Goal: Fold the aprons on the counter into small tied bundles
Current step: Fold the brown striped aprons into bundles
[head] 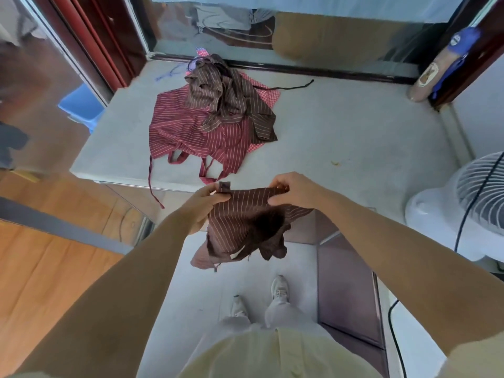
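Both hands' fingers [218, 193] pinch brown apron [245, 222] top edge, unfolded; pile [212, 118] on surface [341, 132] untouched (no bundles visible).

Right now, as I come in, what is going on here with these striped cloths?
A person holds a brown apron with thin pale stripes up in the air by its top edge, left hand pinching one end, right hand the other, in front of the grey counter. It hangs crumpled, not folded yet. On the counter lies a heap: another brown striped apron on a dark red striped apron, with pink checked cloth beneath. No tied bundle is visible.
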The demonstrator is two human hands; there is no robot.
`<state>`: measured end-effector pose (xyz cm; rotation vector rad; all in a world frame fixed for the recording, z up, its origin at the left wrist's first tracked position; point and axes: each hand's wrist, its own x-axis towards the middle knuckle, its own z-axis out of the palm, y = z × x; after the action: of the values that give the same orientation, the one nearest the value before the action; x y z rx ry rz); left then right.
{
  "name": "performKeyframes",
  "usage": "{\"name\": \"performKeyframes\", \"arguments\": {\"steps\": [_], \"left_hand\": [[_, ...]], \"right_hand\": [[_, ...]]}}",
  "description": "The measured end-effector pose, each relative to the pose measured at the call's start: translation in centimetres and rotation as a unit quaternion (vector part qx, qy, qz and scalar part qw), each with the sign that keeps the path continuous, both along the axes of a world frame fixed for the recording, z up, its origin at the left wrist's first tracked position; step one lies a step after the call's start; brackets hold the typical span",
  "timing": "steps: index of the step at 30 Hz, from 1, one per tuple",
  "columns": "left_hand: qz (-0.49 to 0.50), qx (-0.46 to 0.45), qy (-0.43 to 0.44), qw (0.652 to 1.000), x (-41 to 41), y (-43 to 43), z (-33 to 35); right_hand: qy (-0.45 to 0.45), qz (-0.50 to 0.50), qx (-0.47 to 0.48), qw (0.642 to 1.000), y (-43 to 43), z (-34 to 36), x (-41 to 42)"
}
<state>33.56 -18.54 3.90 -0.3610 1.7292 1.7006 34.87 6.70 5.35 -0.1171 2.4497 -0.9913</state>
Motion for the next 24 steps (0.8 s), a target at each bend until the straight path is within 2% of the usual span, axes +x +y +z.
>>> {"name": "performKeyframes", "arguments": {"steps": [1, 3, 5, 7, 10, 11, 14, 16, 18, 19, 22, 24], "left_hand": [[0.024, 0.003, 0.024, 0.999, 0.0, 0.4, 0.3], [0.067, -0.006, 0.07, 0.995, -0.3, 0.8, 0.7], [0.105, -0.029, 0.104, 0.989, -0.7, 0.6, 0.9], [0.13, -0.057, 0.12, 0.983, -0.8, 0.0, 1.0], [0.137, -0.088, 0.103, 0.981, -0.6, -0.6, 0.6], [0.135, -0.092, 0.085, 0.983, -0.4, -0.7, 0.6], [0.091, -0.082, 0.036, 0.992, 0.2, -1.1, 0.0], [0.053, -0.017, -0.003, 0.998, 0.9, -1.0, 0.2], [0.018, 0.061, -0.042, 0.997, 1.6, -0.7, 0.8], [0.0, 0.088, -0.053, 0.995, 1.7, -0.5, 1.1], [-0.052, 0.118, -0.072, 0.989, 1.9, 0.1, 1.7], [-0.069, 0.113, -0.072, 0.989, 2.0, 0.4, 1.8]], "right_hand": [[-0.02, 0.044, 0.086, 0.995, 0.2, -0.1, 0.0], [-0.047, 0.099, 0.245, 0.963, 1.2, -0.8, 0.3], [-0.016, 0.047, 0.305, 0.951, 2.6, -1.3, 0.7], [0.041, -0.084, 0.251, 0.963, 4.0, -1.5, 0.7], [0.058, -0.233, 0.021, 0.971, 5.0, -1.3, 0.4], [0.051, -0.256, -0.02, 0.965, 4.9, -1.4, 0.4], [0.07, -0.328, 0.036, 0.941, 4.4, -2.5, 0.5], [0.094, -0.38, 0.076, 0.917, 3.9, -2.7, 1.0], [0.049, -0.42, 0.072, 0.903, 3.2, -2.8, 1.5], [0.0, -0.431, 0.04, 0.902, 2.9, -3.1, 1.7], [-0.201, -0.409, -0.183, 0.871, 1.5, -4.4, 2.2], [-0.259, -0.328, -0.258, 0.871, 0.7, -4.0, 2.5]]}}
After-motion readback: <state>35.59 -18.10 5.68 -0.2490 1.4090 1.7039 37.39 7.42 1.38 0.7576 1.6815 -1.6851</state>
